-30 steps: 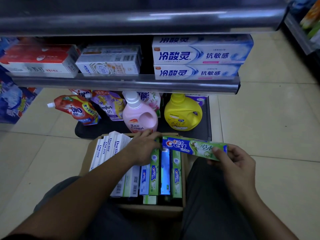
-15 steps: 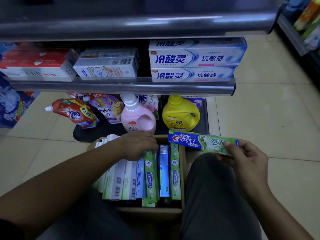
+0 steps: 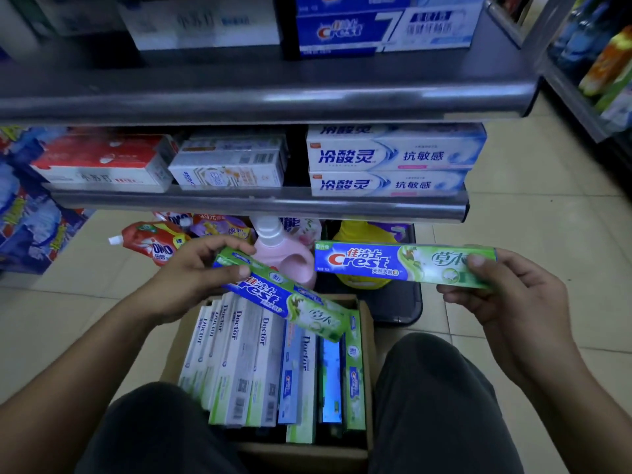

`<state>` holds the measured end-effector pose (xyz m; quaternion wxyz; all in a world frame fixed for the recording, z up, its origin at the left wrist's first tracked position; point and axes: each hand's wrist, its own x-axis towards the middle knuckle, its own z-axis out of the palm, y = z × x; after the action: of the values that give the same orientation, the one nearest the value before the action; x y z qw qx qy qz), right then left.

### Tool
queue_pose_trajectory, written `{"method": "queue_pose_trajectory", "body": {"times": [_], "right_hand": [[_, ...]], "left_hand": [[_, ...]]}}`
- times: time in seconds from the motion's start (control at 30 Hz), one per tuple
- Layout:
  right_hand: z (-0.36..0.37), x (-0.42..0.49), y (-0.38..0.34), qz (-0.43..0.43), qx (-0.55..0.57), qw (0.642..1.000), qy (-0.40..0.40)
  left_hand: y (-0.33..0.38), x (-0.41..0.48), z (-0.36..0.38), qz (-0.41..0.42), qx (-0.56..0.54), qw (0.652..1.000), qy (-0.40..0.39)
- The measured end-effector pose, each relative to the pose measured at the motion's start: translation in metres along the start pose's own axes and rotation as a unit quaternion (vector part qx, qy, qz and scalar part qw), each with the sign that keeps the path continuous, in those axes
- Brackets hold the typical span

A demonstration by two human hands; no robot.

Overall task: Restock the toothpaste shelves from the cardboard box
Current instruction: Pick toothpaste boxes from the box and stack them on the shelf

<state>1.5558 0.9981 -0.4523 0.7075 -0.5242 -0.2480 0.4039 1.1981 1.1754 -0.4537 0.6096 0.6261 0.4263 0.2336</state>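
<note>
Pick step: left hand [image 3: 191, 278] grips one green Crest carton [image 3: 284, 295] tilted above the cardboard box [image 3: 367, 336], right hand [image 3: 506, 302] pinches a second Crest carton [image 3: 403, 263] level below the shelf [image 3: 260, 203]; next likely needs lifting both to a matching shelf gap.

Above the left hand [image 3: 191, 278], red-and-white cartons [image 3: 99, 162] and white cartons [image 3: 229, 167] are laid on the lower shelf [image 3: 260, 204]. Above the right hand [image 3: 506, 302], two blue-and-white cartons [image 3: 393, 169] are stacked on it. Below and between both hands, the cardboard box [image 3: 301, 455] is set on the tiled floor [image 3: 533, 234].
</note>
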Motion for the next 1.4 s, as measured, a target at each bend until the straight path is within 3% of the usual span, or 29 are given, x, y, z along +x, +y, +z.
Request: {"method": "queue_pose_trajectory", "body": {"times": [0.17, 0.4, 0.67, 0.8, 0.87, 0.97, 1.23, 1.4], "right_hand": [[0.021, 0.018, -0.038, -0.049, 0.015, 0.998, -0.038], [0.048, 0.045, -0.088, -0.11, 0.043, 0.99, -0.072], [0.069, 0.076, -0.141, -0.177, 0.062, 0.978, -0.089], [0.075, 0.092, -0.154, -0.182, 0.055, 0.975, -0.112], [0.078, 0.099, -0.159, -0.191, 0.011, 0.976, -0.099], [0.079, 0.114, -0.164, -0.243, -0.141, 0.959, -0.033], [0.085, 0.161, -0.168, -0.347, -0.38, 0.856, 0.04], [0.09, 0.176, -0.157, -0.301, -0.48, 0.822, 0.056]], "left_hand": [[0.033, -0.002, 0.021, 0.09, -0.16, 0.977, 0.111], [0.105, 0.024, 0.055, 0.156, -0.178, 0.939, 0.251], [0.18, 0.04, 0.081, 0.214, -0.136, 0.956, 0.15], [0.202, 0.048, 0.079, 0.217, -0.126, 0.958, 0.139], [0.209, 0.054, 0.078, 0.204, -0.117, 0.96, 0.149], [0.219, 0.062, 0.076, 0.185, -0.117, 0.962, 0.163], [0.24, 0.08, 0.072, 0.134, -0.094, 0.969, 0.186], [0.247, 0.084, 0.075, 0.066, -0.019, 0.986, 0.153]]}}
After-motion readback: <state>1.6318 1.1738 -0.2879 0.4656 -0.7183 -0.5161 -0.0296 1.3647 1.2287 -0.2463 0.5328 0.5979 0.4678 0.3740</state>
